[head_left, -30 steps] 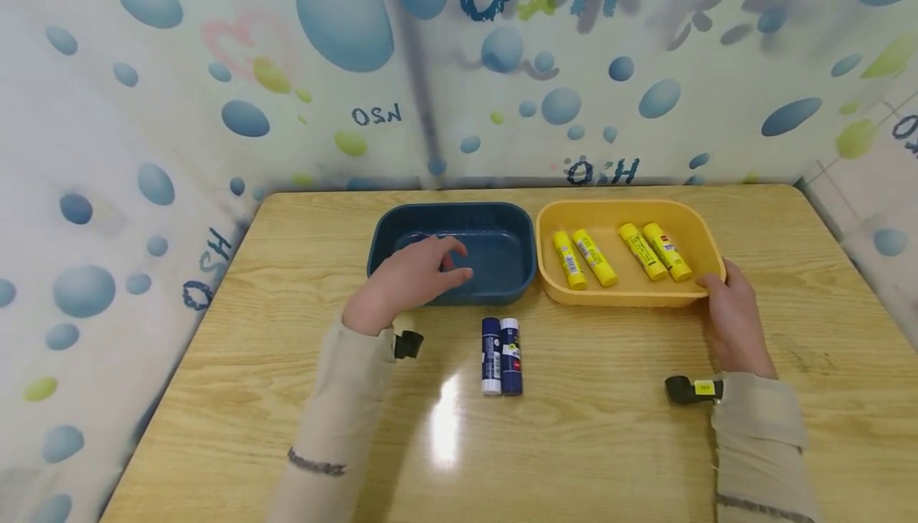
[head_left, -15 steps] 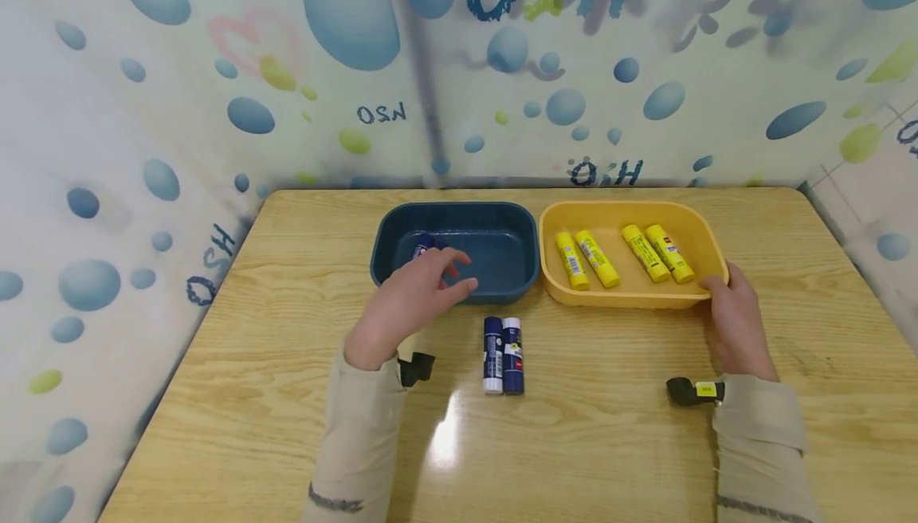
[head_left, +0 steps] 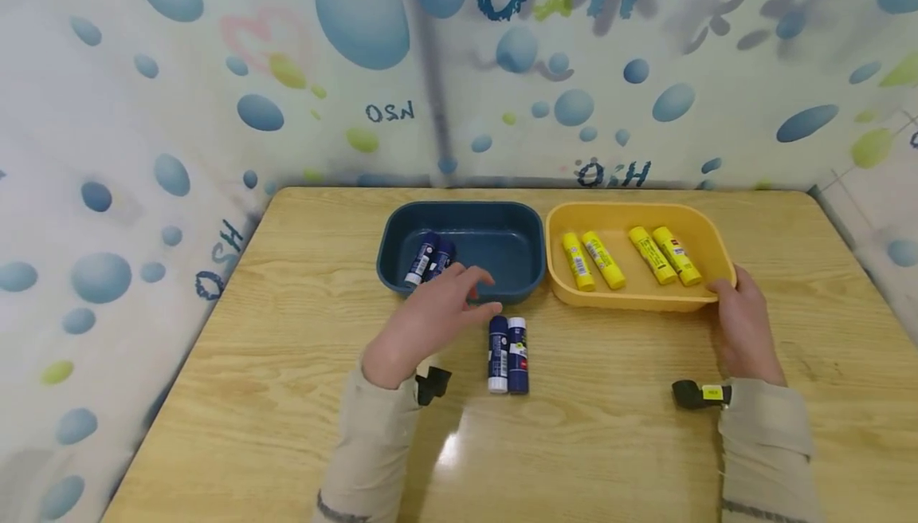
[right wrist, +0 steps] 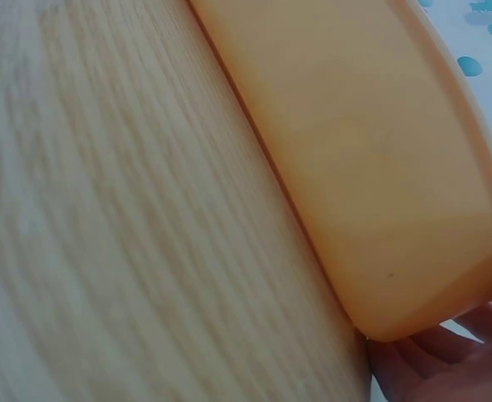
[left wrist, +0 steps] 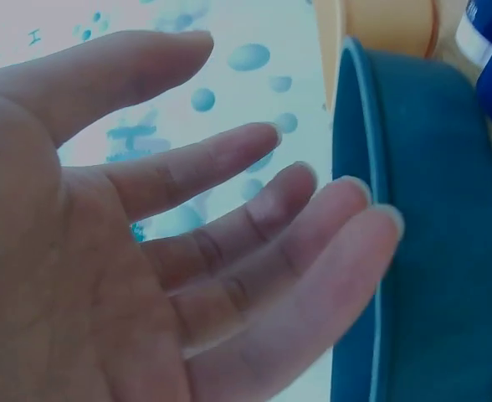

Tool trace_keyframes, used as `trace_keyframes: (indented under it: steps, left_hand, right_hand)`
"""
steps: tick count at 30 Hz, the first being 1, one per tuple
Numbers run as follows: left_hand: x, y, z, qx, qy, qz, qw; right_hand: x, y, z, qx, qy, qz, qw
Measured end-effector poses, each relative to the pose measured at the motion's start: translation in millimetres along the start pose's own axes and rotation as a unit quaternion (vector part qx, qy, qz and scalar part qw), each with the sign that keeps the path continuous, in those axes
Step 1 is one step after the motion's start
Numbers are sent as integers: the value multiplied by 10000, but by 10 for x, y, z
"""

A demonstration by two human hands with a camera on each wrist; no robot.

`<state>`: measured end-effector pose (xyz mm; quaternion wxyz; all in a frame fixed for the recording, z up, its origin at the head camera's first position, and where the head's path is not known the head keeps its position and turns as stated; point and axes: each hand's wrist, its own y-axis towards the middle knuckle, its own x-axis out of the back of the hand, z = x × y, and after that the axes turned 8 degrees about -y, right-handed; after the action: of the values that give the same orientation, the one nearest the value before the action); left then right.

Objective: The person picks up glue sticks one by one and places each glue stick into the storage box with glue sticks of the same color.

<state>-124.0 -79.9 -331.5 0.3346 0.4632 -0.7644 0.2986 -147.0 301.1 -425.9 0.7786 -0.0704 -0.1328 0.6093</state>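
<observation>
In the head view my left hand (head_left: 433,316) hovers over the front rim of the dark blue tray (head_left: 505,252), fingers loosely bent and holding nothing. The left wrist view shows the empty palm (left wrist: 70,268) beside the tray's wall (left wrist: 443,226). Two navy glue sticks (head_left: 421,258) lie at the tray's left end, partly behind the hand. On the table, a navy glue stick with a white end toward me (head_left: 498,357) lies beside another with its white end away (head_left: 518,359). My right hand (head_left: 746,324) grips the yellow tray (head_left: 617,297) at its front right corner.
Several yellow glue sticks (head_left: 604,260) lie in the yellow tray, in two pairs. Both trays stand side by side near the back of the wooden table (head_left: 588,443). A patterned sheet (head_left: 459,68) hangs behind the table.
My left hand has moved right and toward me from above the blue tray, uncovering the two navy glue sticks inside. My right hand stays on the yellow tray. The head view has shifted slightly.
</observation>
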Motion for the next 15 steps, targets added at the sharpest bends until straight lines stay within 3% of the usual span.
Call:
trace_keyframes:
  steps: [4,7,15]
  left_hand:
    - [-80,-23,-36,30,373,103,9992]
    - [-140,-14,-56,224,536,245,9980]
    - [-279,47,-52,501,722,687,9938]
  right_hand:
    - [12,4,-6,-32,-194,-7,9998]
    - [13,6,-7,-50,-173,-4,9998]
    - [17,7,-3,-151,-402,-24,9991]
